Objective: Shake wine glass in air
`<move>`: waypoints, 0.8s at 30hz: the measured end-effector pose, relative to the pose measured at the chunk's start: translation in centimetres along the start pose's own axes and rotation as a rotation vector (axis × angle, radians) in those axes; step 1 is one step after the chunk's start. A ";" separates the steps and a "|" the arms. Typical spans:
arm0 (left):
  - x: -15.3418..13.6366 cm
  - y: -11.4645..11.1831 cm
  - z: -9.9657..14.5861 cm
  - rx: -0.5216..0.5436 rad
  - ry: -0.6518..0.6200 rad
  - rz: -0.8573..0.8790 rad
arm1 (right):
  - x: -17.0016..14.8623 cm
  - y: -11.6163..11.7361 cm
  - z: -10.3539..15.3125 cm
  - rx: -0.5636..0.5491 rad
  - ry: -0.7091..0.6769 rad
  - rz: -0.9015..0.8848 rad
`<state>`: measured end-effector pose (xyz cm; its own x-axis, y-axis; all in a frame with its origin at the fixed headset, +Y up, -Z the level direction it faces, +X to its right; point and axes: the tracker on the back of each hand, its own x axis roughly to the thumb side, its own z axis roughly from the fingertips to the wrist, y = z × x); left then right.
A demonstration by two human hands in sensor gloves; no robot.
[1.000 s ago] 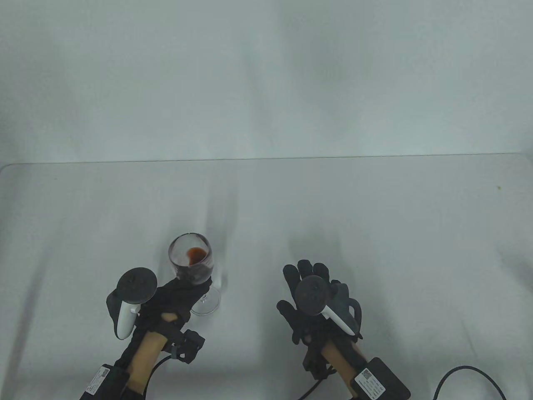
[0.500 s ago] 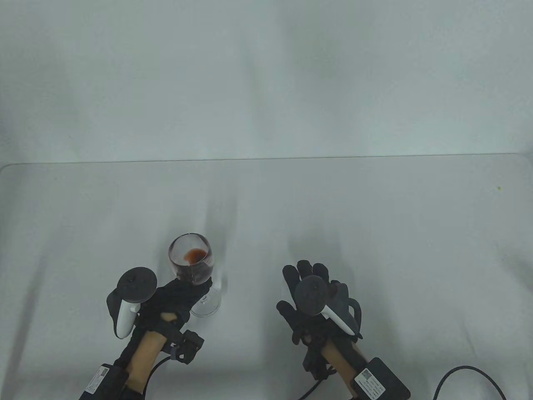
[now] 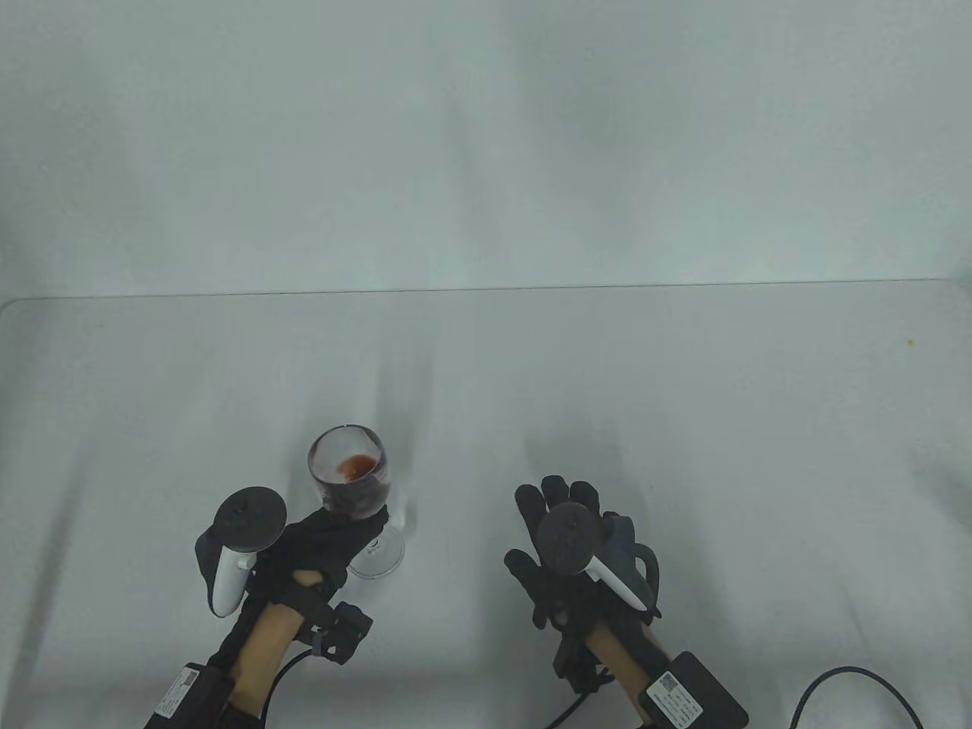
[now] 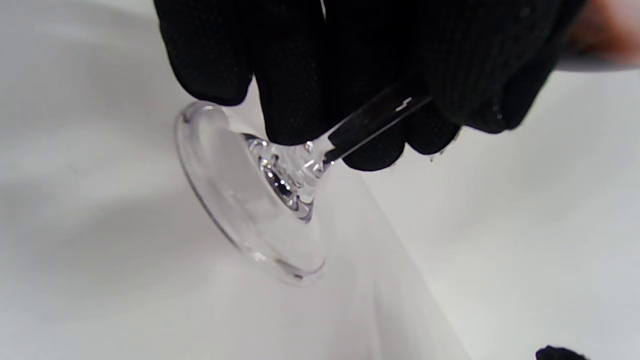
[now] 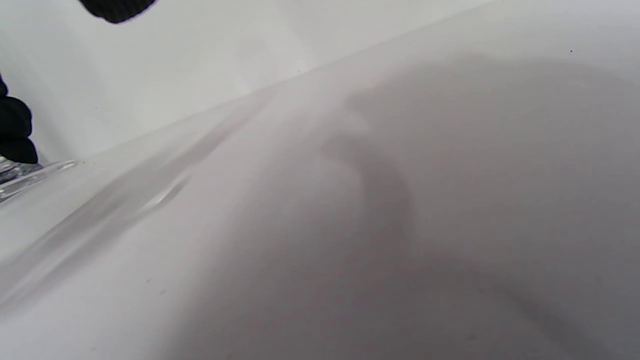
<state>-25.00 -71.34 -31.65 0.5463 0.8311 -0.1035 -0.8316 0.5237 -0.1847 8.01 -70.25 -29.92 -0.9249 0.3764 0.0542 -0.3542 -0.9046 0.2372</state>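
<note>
Left hand (image 3: 315,543) grips the wine glass (image 3: 349,474) by the stem, gloved fingers (image 4: 295,115) wrapped round it just above the foot. A little red liquid sits in the bowl. Glass is near the front edge of the table (image 3: 683,364), on the person's left side. In the left wrist view the foot looks tilted and off the table surface, so I'd judge the glass is held in the air, low; table view alone doesn't settle it.

Right hand (image 3: 581,543) rests to the right of the glass, well apart from it, palm down, fingers spread flat and holding nothing. Right wrist view shows mostly bare table, only a fingertip at the top corner.

Step in hand, as I read it: glass is gripped and lifted, shake either underway or about to start.

Next move calls for small wrist swirls with a firm stem grip, bowl kept roughly upright so the liquid stays in, and foot kept off the table. Right hand not needed.
</note>
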 end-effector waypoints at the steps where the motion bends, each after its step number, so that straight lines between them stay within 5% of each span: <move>1: 0.0 -0.1 0.0 -0.010 -0.007 -0.030 | 0.0 0.0 0.0 0.001 0.000 -0.001; 24: 0.0 -0.3 -0.1 -0.026 -0.008 -0.049 | 0.0 0.1 0.0 0.016 0.003 0.003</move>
<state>-24.74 -71.48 -31.70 0.5854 0.8062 -0.0858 -0.8010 0.5588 -0.2149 8.00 -70.31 -29.91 -0.9264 0.3730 0.0519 -0.3493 -0.9025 0.2521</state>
